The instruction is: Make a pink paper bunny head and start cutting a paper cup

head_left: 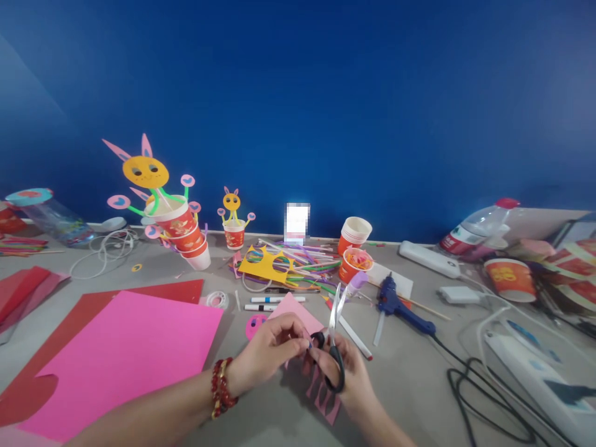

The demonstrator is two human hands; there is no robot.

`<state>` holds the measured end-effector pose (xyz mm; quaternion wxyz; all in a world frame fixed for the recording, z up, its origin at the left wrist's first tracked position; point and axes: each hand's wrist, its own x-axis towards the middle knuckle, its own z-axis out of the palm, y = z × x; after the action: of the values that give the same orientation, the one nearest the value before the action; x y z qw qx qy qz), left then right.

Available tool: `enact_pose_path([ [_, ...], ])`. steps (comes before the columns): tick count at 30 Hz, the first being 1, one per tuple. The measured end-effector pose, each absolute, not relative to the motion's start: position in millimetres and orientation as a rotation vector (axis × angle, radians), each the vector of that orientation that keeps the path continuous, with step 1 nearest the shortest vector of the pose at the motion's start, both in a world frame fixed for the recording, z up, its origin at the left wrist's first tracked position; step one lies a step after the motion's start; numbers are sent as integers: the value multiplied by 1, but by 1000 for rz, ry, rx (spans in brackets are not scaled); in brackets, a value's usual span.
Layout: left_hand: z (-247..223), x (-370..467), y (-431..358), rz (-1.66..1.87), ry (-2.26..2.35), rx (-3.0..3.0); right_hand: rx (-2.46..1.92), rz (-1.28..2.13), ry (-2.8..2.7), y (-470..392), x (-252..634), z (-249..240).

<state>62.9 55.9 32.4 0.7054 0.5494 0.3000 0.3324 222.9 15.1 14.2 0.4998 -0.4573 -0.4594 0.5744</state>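
Observation:
My left hand (274, 341), with a beaded bracelet at the wrist, is closed in a pinch on a small bluish piece (310, 344), partly hidden by the fingertips. Black-handled scissors (334, 323) rest in my right hand (349, 366), blades pointing up and slightly apart. The right fingertips meet the left ones at the same small piece. Beneath the hands lies light pink paper (298, 308), and a pink strip with cut-out holes (328, 397) shows below the right fingers. Beside the left hand is a bright pink round item (255, 325).
Bright pink (135, 360) and red sheets (189, 290) cover the left. Behind are paper-cup bunny figures (177, 220), coloured sticks (311, 257), yellow cut paper (265, 266), markers (279, 300) and stacked cups (354, 233). A blue glue gun (400, 307), its cable and a power strip (535, 379) lie right.

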Motion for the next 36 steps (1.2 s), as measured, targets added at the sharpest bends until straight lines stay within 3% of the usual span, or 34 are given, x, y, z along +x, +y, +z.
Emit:
enact_pose_path([
  [11,46,51,61,569,811,1590,-1132,1467,-1255,16,227,5],
  [28,49,53,60,492,831,1751,-1221,1194,-1306,20,230,14],
  [36,55,44,69,724,842,1543,-1129,1521,-1300,19,231,11],
])
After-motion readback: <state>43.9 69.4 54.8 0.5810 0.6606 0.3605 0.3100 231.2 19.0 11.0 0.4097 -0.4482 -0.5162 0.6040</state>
